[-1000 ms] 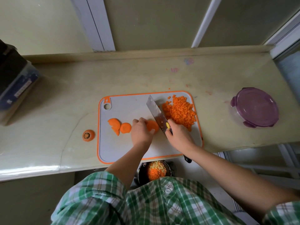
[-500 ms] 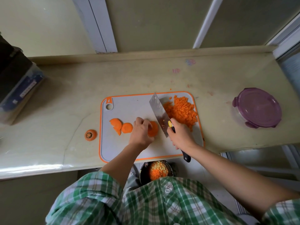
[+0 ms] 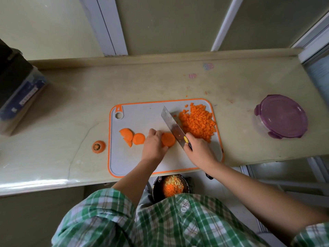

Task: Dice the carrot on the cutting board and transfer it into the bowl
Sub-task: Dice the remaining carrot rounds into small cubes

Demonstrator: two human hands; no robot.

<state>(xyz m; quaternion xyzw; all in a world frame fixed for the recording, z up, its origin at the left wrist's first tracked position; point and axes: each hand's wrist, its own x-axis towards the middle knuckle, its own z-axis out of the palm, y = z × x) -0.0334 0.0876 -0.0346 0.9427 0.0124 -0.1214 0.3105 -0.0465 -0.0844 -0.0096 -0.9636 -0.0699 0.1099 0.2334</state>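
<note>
A grey cutting board (image 3: pixel 142 163) with an orange rim lies on the counter. My left hand (image 3: pixel 154 145) holds a round carrot slice (image 3: pixel 168 139) near the board's middle. My right hand (image 3: pixel 199 152) grips the handle of a cleaver (image 3: pixel 172 124), whose blade stands just right of that slice. A heap of diced carrot (image 3: pixel 198 121) covers the board's far right corner. More carrot slices (image 3: pixel 132 138) lie to the left. Below the counter edge a dark bowl (image 3: pixel 156 188) holds diced carrot and pale bits.
A carrot top (image 3: pixel 98 147) lies on the counter left of the board. A container with a purple lid (image 3: pixel 281 116) stands at the right. A dark box and plastic bin (image 3: pixel 17 90) sit at the far left. The counter's front edge runs just below the board.
The round slice under my left hand now shows more fully, with my fingers drawn back to its left side. The cleaver has stayed at nearly the same spot beside it.
</note>
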